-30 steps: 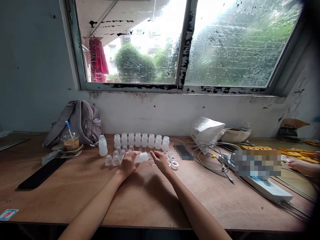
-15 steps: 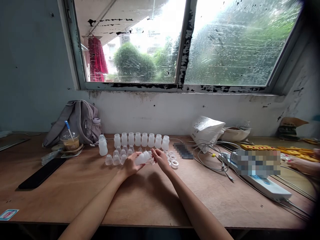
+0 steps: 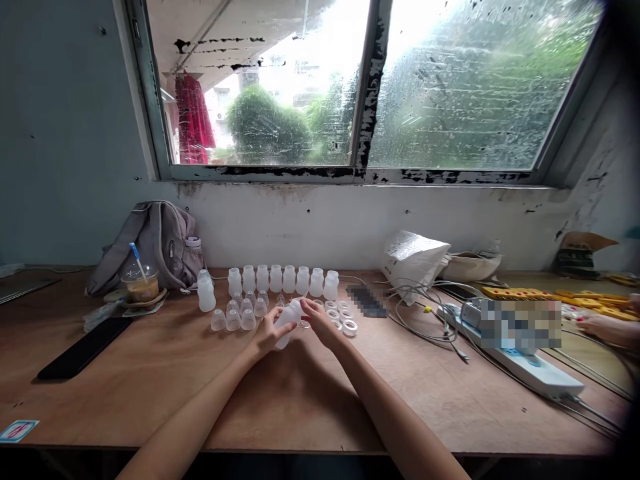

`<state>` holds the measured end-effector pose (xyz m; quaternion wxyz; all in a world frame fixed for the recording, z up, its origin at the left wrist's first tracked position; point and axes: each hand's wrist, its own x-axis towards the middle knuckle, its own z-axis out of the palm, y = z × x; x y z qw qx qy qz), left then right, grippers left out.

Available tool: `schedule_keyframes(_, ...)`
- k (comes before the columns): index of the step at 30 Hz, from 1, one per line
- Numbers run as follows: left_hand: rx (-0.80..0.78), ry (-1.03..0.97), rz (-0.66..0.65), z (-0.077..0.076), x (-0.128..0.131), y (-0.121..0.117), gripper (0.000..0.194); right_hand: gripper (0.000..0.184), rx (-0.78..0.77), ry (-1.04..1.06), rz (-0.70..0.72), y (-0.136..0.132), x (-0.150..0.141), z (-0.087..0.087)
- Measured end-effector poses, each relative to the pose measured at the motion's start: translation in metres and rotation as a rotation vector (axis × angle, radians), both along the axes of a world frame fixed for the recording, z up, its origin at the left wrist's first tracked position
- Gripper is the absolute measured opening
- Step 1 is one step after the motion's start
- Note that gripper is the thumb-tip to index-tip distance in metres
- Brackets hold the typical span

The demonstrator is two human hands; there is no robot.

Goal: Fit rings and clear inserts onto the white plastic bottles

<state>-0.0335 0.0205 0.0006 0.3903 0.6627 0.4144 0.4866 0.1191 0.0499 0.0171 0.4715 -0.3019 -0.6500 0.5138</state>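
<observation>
My left hand is wrapped round a frosted white baby bottle held just above the table. The bottle leans with its neck up and to the right, its base low. At the neck, my right hand is closed with its fingertips on the bottle's top; what exactly they pinch there is too small to make out. Behind stands a row of frosted bottles. Clear dome caps sit in rows left of my hands. White collar rings lie just right of my right hand.
One capped bottle stands left of the row. Further left are a drink cup, a black phone-like slab and a grey backpack. At right lie cables, a power strip and a white bag. Another person's hand is at far right.
The bottle has swung from nearly level to a steeper tilt, base lower and neck higher. My right hand has closed in on its top.
</observation>
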Motion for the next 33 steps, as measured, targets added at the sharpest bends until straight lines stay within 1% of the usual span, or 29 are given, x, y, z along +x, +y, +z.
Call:
schedule_keyframes(3,-0.227,-0.175,-0.182,0.003,0.003,-0.002,0.045,0.043,-0.040,0.035,0.076,-0.003,0.001,0.004)
schedule_keyframes(5,-0.274,-0.203,-0.222,0.004,0.004,-0.002,0.046,0.045,-0.048,0.036,0.062,-0.004,0.000,0.004)
schedule_keyframes(7,-0.215,-0.168,-0.170,0.003,0.006,-0.002,0.045,0.045,-0.045,0.042,0.036,-0.004,-0.001,0.003)
schedule_keyframes(11,0.026,0.033,0.037,-0.001,0.009,-0.004,0.039,0.041,-0.050,0.167,0.074,-0.002,-0.002,0.000)
schedule_keyframes(12,0.064,0.079,0.080,-0.001,0.011,-0.006,0.038,0.040,-0.059,0.199,0.085,-0.001,-0.002,0.000)
schedule_keyframes(14,0.092,0.123,0.137,-0.002,0.013,-0.008,0.038,0.038,-0.086,0.228,0.095,0.000,-0.002,-0.001)
schedule_keyframes(16,0.096,0.104,0.164,-0.002,0.015,-0.010,0.039,0.037,-0.118,0.227,0.092,0.002,-0.002,-0.003)
schedule_keyframes(20,0.151,-0.046,0.247,-0.003,0.013,-0.005,0.037,0.038,-0.236,0.205,0.074,0.004,-0.003,-0.009)
schedule_keyframes(23,0.180,-0.160,0.278,-0.006,0.008,0.002,0.032,0.039,-0.311,0.184,0.149,-0.001,-0.006,-0.011)
schedule_keyframes(25,0.182,-0.218,0.252,-0.009,0.006,0.007,0.034,0.041,-0.331,0.188,0.209,-0.006,-0.009,-0.011)
schedule_keyframes(27,0.189,-0.218,0.233,-0.010,0.004,0.009,0.038,0.040,-0.352,0.208,0.251,-0.011,-0.013,-0.010)
schedule_keyframes(29,0.225,-0.090,0.273,-0.010,0.001,0.010,0.038,0.038,-0.362,0.244,0.257,-0.012,-0.015,-0.010)
schedule_keyframes(31,0.293,0.179,0.390,-0.008,-0.005,0.010,0.033,0.032,-0.346,0.300,0.199,-0.009,-0.015,-0.012)
schedule_keyframes(33,0.364,0.501,0.547,-0.005,-0.012,0.010,0.029,0.029,-0.321,0.365,0.087,-0.003,-0.012,-0.014)
